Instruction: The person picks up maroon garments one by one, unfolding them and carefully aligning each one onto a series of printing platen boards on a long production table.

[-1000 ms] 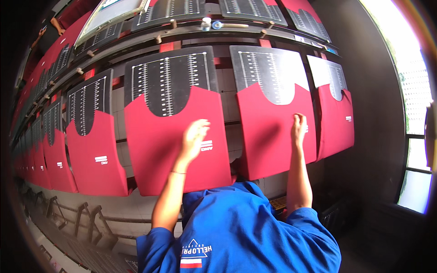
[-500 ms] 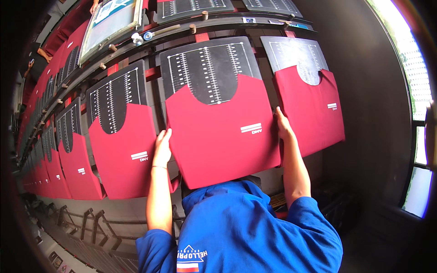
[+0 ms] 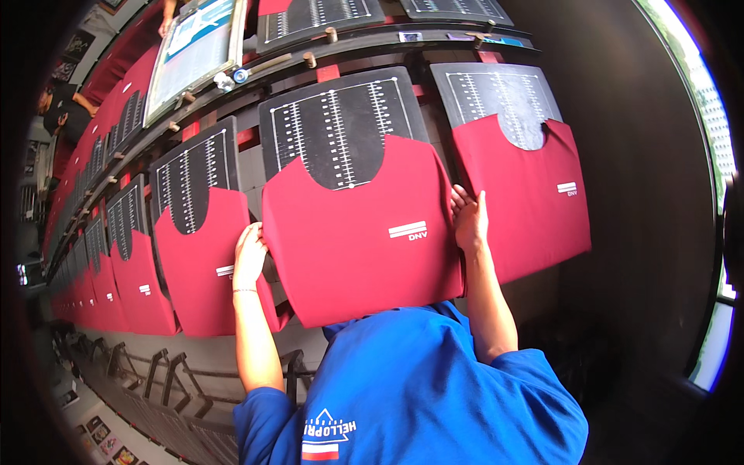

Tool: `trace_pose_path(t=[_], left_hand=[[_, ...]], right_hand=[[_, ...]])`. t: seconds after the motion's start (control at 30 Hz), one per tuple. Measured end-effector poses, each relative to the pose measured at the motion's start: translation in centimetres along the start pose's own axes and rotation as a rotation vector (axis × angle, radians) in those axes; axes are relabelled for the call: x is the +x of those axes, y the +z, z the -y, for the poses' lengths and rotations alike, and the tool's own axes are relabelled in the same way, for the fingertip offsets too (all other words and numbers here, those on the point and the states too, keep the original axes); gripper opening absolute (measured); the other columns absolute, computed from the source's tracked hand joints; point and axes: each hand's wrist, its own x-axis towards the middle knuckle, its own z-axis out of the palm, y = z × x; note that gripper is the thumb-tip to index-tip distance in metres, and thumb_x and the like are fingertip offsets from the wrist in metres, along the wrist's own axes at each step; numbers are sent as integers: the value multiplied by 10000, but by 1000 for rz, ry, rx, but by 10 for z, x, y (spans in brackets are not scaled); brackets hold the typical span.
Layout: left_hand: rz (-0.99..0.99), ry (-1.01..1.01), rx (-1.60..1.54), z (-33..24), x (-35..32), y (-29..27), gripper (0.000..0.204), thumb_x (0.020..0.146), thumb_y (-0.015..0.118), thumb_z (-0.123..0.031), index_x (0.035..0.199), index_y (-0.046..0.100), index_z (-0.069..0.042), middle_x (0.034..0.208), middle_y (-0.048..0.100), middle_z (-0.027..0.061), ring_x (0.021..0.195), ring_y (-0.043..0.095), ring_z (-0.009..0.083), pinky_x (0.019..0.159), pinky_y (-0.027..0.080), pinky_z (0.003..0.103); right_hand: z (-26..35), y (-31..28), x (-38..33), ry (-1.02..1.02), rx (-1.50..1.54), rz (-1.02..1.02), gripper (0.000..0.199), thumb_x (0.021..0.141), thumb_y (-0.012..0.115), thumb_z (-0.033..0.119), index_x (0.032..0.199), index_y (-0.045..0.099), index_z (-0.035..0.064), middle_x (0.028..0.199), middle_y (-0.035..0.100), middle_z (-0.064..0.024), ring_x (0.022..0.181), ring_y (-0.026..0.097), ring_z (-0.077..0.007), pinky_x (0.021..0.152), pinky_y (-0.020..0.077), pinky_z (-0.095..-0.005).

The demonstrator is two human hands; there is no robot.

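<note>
Setting: workshop with a long curved row of flat black boards [image 3: 190, 182] running off to the left, each marked with white ruler-like lines and dressed with a red garment.
Left hand [image 3: 249, 254]: fingers bent and pressed against the left edge of the middle red shirt [image 3: 360, 232], gripping that edge where it wraps the board (how far the fingers curl behind the cloth cannot be told).
Right hand [image 3: 470, 219]: fingers straight and close together, pointing up, palm against the right edge of the same shirt; it clasps the side of the cloth rather than closing into a fist.
Middle red shirt: smooth matte fabric, pulled flat over the centre board [image 3: 337, 124], scooped neckline leaving the black board's rounded top bare, a small white mark on the chest at right, lower hem hanging just above the blue clothing.
Centre board: rigid, dark, rounded corners, white graduated lines.
Neighbouring shirt at right [image 3: 527, 201]: same red cloth, on its own board, just beside the right hand.
Blue shirt [image 3: 418, 387]: the person's own, soft knit, filling the lower middle.
Overhead rail [image 3: 256, 66]: dark bar with wooden pegs; a framed screen [image 3: 194, 46] with pale blue mesh tilts above it.
</note>
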Motion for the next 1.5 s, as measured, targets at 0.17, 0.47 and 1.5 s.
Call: trace_pose_path(t=[0.17, 0.47, 1.5], left_hand=[[-32, 68, 18, -12, -11, -9, 294, 962, 513, -216, 1157, 531, 4, 952, 604, 86, 876, 602, 173, 759, 511, 303], [-54, 70, 54, -37, -35, 6, 270, 945, 509, -151, 1150, 507, 24, 1015, 578, 125, 952, 618, 218, 845, 529, 322], [360, -77, 252, 155, -19, 428, 667, 967, 463, -460, 1413, 320, 16, 1440, 363, 186, 1347, 324, 240, 1099, 287, 362]], right_hand=[[-4, -8, -1, -6, -68, 23, 669, 951, 338, 590, 1268, 516, 28, 1091, 587, -36, 984, 508, -127, 934, 371, -277], [-8, -14, 3, -26, -196, 36, 646, 950, 368, 570, 1282, 505, 33, 1103, 559, -50, 1056, 494, -167, 991, 347, -314], [307, -170, -16, -504, -1087, -346, 275, 945, 531, 220, 1130, 597, 27, 937, 615, -22, 837, 567, -88, 704, 446, -232]])
